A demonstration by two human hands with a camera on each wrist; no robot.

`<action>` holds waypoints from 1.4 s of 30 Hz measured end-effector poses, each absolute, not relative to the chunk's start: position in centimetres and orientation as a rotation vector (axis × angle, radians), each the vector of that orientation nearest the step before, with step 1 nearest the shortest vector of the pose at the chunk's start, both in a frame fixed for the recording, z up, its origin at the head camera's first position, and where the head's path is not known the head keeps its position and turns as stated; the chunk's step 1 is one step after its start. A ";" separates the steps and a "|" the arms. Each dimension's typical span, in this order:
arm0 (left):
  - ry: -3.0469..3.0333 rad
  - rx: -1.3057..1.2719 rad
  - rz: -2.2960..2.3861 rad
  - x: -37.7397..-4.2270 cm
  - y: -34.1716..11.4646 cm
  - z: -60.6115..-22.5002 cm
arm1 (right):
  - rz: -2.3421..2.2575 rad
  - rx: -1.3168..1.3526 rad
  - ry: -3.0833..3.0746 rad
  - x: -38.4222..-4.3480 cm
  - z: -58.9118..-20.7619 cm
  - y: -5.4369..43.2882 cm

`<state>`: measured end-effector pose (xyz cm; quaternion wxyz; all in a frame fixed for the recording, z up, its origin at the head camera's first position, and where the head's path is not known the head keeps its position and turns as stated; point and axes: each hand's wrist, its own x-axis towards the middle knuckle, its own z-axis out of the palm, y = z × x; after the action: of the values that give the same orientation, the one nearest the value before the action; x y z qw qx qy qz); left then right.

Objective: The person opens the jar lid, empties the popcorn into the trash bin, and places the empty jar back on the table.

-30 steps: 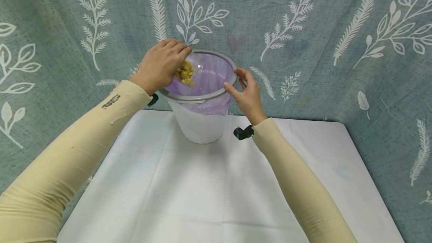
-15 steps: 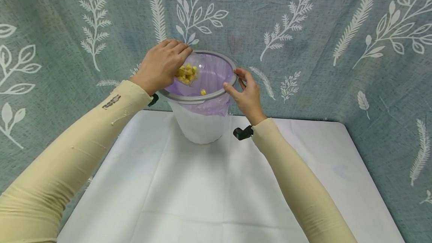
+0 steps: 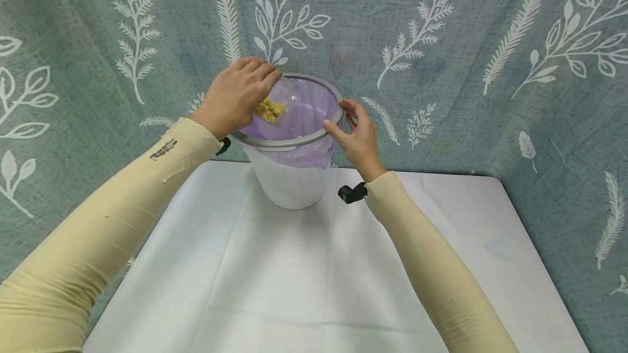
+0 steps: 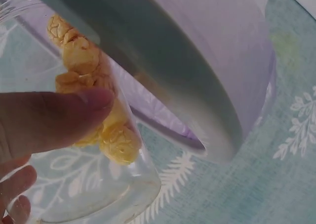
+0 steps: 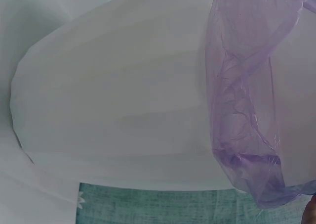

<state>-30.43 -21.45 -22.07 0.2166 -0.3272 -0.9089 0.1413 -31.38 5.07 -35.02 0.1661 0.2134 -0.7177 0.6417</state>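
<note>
My left hand [image 3: 240,91] grips a clear cup [image 4: 133,182], tipped sideways over the mouth of a white trash bin [image 3: 291,184]. Yellow popcorn [image 3: 270,111] lies inside the cup; the left wrist view shows the thumb across the wall in front of the pieces. A purple bag [image 3: 314,102] lines the bin and folds out under its grey rim [image 3: 304,139]. On the right side, my right hand [image 3: 360,138] holds the rim between thumb and fingers. In the right wrist view the bin's side and the overhanging bag fill most of the picture.
The bin stands at the back of a table with a white cloth [image 3: 275,277]. Right behind it hangs a green curtain [image 3: 353,26] with white leaf prints, which also runs along both sides.
Popcorn in the cup has shifted and dwindled; one loose piece fell into the bin near the front rim and is now out of sight. Both hands stay nearly in place.
</note>
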 end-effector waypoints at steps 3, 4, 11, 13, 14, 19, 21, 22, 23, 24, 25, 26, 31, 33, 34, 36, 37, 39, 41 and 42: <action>-2.525 -0.901 0.402 -30.4 -21.3 -22.0 | 1.827 0.607 -2.043 -31.4 -35.0 5.1; -2.529 -0.897 0.404 -30.3 -21.2 -22.0 | 1.826 0.606 -2.045 -31.4 -35.1 5.1; -2.547 -0.878 0.420 -30.1 -20.7 -21.7 | 1.826 0.602 -2.041 -31.4 -35.1 5.1; -2.548 -0.876 0.427 -30.1 -20.6 -21.6 | 1.820 0.600 -2.042 -31.4 -35.2 5.1; -2.548 -0.877 0.430 -30.0 -20.5 -21.6 | 1.819 0.599 -2.042 -31.4 -35.2 5.1; -2.527 -0.900 0.443 -30.0 -20.4 -21.5 | 1.818 0.595 -2.040 -31.4 -35.2 5.1; -2.508 -0.915 0.456 -30.1 -20.3 -21.4 | 1.817 0.597 -2.040 -31.5 -35.2 5.1; -2.499 -0.923 0.464 -30.1 -20.3 -21.4 | 1.817 0.600 -2.040 -31.4 -35.1 5.1; -2.488 -0.929 0.474 -30.1 -20.3 -21.4 | 1.816 0.601 -2.040 -31.4 -35.1 5.1; -2.477 -0.935 0.483 -30.2 -20.3 -21.4 | 1.819 0.601 -2.041 -31.4 -35.1 5.1; -2.469 -0.939 0.489 -30.2 -20.3 -21.4 | 1.820 0.603 -2.041 -31.5 -35.1 5.1; -2.463 -0.942 0.494 -30.2 -20.2 -21.4 | 1.820 0.604 -2.040 -31.5 -35.1 5.1; -2.444 -0.951 0.506 -30.3 -20.0 -21.4 | 1.821 0.609 -2.034 -31.6 -35.0 5.1; -2.449 -0.949 0.509 -30.3 -19.9 -21.4 | 1.821 0.611 -2.032 -31.6 -35.1 5.2; -2.453 -0.948 0.509 -30.3 -19.8 -21.4 | 1.822 0.611 -2.031 -31.6 -35.1 5.2; -2.460 -0.943 0.509 -30.3 -19.7 -21.4 | 1.824 0.609 -2.031 -31.6 -35.1 5.2; -2.462 -0.941 0.507 -30.3 -19.7 -21.4 | 1.823 0.607 -2.032 -31.5 -35.0 5.2; -2.462 -0.940 0.502 -30.3 -19.7 -21.4 | 1.820 0.604 -2.035 -31.5 -35.0 5.2; -2.456 -0.941 0.500 -30.3 -19.6 -21.5 | 1.819 0.603 -2.036 -31.5 -35.0 5.1; -2.455 -0.940 0.500 -30.3 -19.6 -21.5 | 1.818 0.603 -2.036 -31.5 -35.0 5.1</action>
<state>-30.35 -19.56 -21.47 0.2309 -0.3420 -0.8926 0.1817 -31.50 5.13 -35.04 0.1722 0.2123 -0.7175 0.6407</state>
